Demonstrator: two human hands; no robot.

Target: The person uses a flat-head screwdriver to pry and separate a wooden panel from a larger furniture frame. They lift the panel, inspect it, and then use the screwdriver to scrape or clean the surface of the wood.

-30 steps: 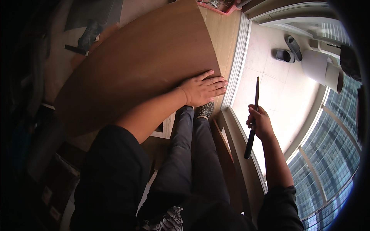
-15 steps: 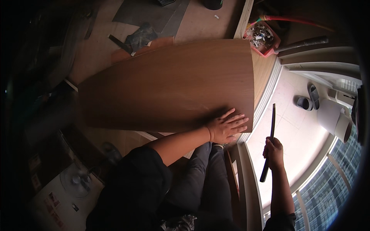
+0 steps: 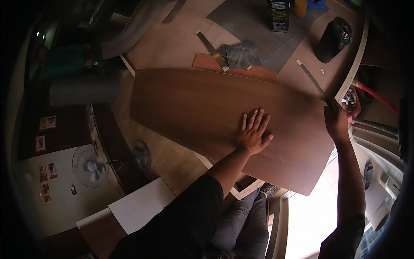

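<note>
Left hand [image 3: 253, 134] lay flat, fingers [image 3: 258, 118] spread open, palm down on the brown wood-veneer sheet [image 3: 202, 112]. Sheet ran wide beneath and to both sides of that hand, resting across a bench, one corner overhanging near the person's knees. Right hand [image 3: 336, 121] was closed round the lower end of a long thin metal strip [image 3: 311, 80], at the sheet's right edge; strip slanted up and away over the floor. Beyond: second metal strip [image 3: 212, 51], dark sanding pads [image 3: 241, 54], black canister [image 3: 334, 39], standing fan [image 3: 92, 166] at left.
</note>
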